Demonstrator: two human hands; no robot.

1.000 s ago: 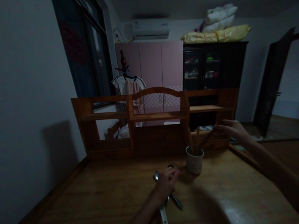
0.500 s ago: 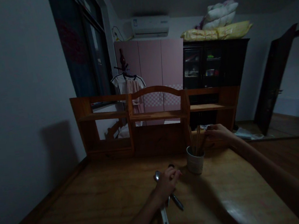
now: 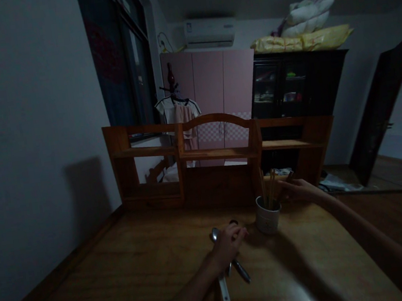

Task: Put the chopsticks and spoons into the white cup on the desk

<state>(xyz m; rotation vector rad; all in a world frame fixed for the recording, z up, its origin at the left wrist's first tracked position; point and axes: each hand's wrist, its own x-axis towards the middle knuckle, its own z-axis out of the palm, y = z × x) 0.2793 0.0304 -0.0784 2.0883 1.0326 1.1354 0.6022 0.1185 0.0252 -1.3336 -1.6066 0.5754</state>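
My right hand [image 3: 299, 191] is closed on dark chopsticks [image 3: 290, 176], whose tops stick up past the fingers and whose lower ends slant toward the cup. Light wooden chopsticks [image 3: 272, 188] stand in that pale cup [image 3: 268, 220], just left of the hand. My left hand [image 3: 228, 246] lies low over a small pile of utensils on the table, its fingers loosely bent and apart, with nothing visible in them. From under it show a metal spoon head [image 3: 214, 234], a white handle [image 3: 224, 291] and a dark shiny handle [image 3: 242, 271]. Where these cross is hidden.
The wooden table [image 3: 103, 279] has a shelf rack [image 3: 219, 155] along its back edge, behind the cup. A wall [image 3: 31, 142] borders the left side. Beyond stand a pink wardrobe [image 3: 209, 81], a black cabinet [image 3: 324, 81] and an open door [image 3: 382, 108].
My right hand has come down slightly beside the cup, and the dark chopsticks now show above its fingers. The whole view has shifted a little; my left hand stays over the utensils.
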